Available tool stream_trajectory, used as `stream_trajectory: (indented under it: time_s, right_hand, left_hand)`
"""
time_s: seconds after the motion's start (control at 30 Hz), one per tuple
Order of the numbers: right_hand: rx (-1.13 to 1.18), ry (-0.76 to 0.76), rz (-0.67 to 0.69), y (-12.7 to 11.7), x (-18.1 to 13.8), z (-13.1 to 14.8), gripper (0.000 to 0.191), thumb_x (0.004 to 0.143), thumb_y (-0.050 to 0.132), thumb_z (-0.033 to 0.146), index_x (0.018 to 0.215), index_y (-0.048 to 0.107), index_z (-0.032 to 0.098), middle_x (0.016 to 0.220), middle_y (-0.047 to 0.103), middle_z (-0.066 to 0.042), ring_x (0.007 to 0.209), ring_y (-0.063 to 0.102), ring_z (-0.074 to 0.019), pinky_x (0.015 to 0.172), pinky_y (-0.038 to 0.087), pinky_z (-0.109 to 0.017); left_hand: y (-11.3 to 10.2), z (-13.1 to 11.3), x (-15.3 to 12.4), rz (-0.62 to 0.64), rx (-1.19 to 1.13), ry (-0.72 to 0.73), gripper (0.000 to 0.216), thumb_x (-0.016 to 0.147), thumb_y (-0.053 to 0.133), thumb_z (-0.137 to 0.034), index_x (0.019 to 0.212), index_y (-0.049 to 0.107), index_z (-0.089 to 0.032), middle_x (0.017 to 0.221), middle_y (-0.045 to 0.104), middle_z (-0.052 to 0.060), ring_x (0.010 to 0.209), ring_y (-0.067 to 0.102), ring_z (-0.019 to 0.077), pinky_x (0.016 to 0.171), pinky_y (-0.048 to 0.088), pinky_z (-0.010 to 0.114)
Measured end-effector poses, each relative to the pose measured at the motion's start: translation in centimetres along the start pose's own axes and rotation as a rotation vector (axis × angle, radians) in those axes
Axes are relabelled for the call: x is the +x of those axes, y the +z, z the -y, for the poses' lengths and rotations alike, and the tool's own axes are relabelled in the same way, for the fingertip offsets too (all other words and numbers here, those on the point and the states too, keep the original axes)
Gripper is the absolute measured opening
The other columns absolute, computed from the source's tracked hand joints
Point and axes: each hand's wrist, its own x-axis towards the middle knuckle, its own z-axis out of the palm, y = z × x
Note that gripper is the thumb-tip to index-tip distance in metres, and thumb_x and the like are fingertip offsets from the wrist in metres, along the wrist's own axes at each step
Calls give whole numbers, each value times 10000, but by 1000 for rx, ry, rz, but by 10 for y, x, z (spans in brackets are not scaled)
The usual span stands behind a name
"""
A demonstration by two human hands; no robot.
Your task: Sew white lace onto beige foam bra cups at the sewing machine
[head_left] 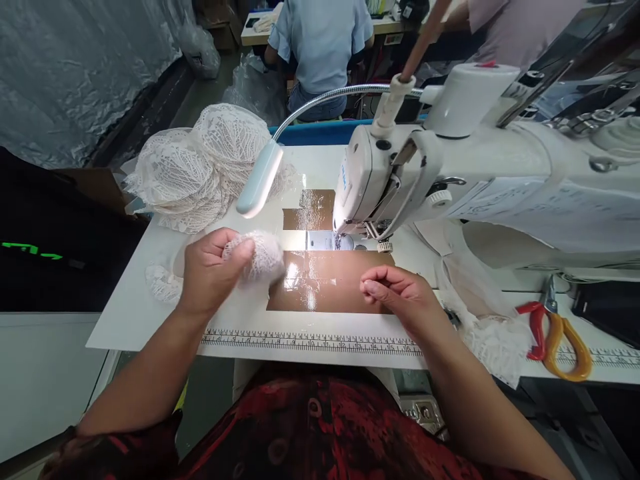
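Observation:
A small rounded piece of white lace [261,259] is gripped between the thumb and fingers of my left hand [213,267], over the left part of the sewing table. My right hand [397,293] hovers over the right end of the brown tape [330,283], its thumb and fingertips pinched together; whatever they hold, if anything, is too small to make out. Between and beyond my hands is the needle area of a white sewing machine [385,180], with the metal needle plate [320,240] lit up.
Lace pieces [195,160] are heaped at the back left, beside a lamp [260,177] on a bent neck. More pale fabric [480,320] hangs at right near scissors [555,333] with red and orange handles. A ruler strip [310,341] lines the front edge. A person [320,47] sits ahead.

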Motion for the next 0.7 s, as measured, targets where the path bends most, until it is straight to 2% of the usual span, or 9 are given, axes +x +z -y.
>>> stream_trajectory:
  time_s: [0.07, 0.13, 0.2, 0.27, 0.33, 0.47, 0.53, 0.6, 0.7]
  right_hand:
    - [-49, -22, -25, -9, 3, 0, 232, 783, 659, 402, 872, 657, 188, 755, 616, -7, 607, 545, -106, 593, 456, -252]
    - [-132, -44, -28, -12, 9, 3, 230, 798, 639, 389, 906, 652, 187, 749, 613, -2, 592, 547, -109, 591, 453, -260]
    - [-267, -71, -14, -12, 19, 6, 216, 821, 600, 367, 932, 655, 189, 676, 600, 14, 570, 549, -123, 583, 444, -270]
    - [-436, -109, 17, -10, 29, 8, 204, 850, 542, 332, 933, 670, 197, 584, 576, 28, 539, 536, -136, 563, 421, -275]
    - [-581, -178, 36, -6, 36, 6, 221, 869, 487, 282, 927, 687, 209, 609, 616, 14, 586, 558, -153, 591, 418, -284]
    - [-811, -323, 50, 5, 40, -5, 293, 844, 425, 130, 924, 698, 202, 898, 685, -53, 816, 582, -186, 710, 421, -296]
    - [-977, -370, 95, 10, 37, -11, 290, 836, 419, 101, 885, 694, 183, 896, 657, -68, 807, 548, -186, 689, 399, -292]
    - [-1138, -426, 122, 13, 33, -14, 276, 853, 416, 103, 868, 683, 172, 865, 628, -70, 785, 508, -186, 665, 371, -294]
    - [-1292, -482, 98, 15, 29, -15, 300, 875, 387, 77, 896, 671, 171, 855, 608, -69, 782, 465, -187, 657, 344, -302]
  left_hand:
    - [21, 2, 11, 44, 318, 245, 237, 813, 580, -268, 602, 525, -177, 567, 450, -16, 559, 430, 118, 564, 369, 265]
    - [56, 7, 17, 216, 550, 422, 239, 811, 535, -207, 576, 508, -173, 620, 509, 31, 646, 489, 167, 633, 399, 309]
    - [93, 13, 15, 430, 777, 481, 221, 827, 466, -140, 620, 543, -161, 657, 547, 79, 712, 526, 214, 669, 415, 347]
    - [121, 17, 7, 514, 813, 503, 222, 837, 443, -127, 660, 575, -147, 645, 555, 99, 711, 531, 236, 656, 419, 362]
    - [133, 15, -4, 553, 815, 517, 246, 872, 436, -193, 705, 604, -126, 665, 573, 126, 729, 536, 265, 649, 425, 383]
    - [119, 0, -13, 620, 837, 527, 339, 912, 415, -298, 813, 648, -72, 752, 613, 164, 784, 550, 281, 703, 448, 413]
    - [103, -5, -7, 714, 754, 468, 341, 924, 410, -300, 832, 664, -92, 750, 624, 130, 769, 562, 240, 727, 464, 382]
    - [90, -5, 3, 815, 552, 384, 332, 942, 397, -291, 876, 679, -128, 786, 650, 91, 773, 583, 195, 733, 481, 329]
    - [83, 8, 12, 825, 355, 423, 296, 938, 416, -244, 1056, 670, -147, 1032, 681, 96, 919, 611, 191, 837, 487, 337]
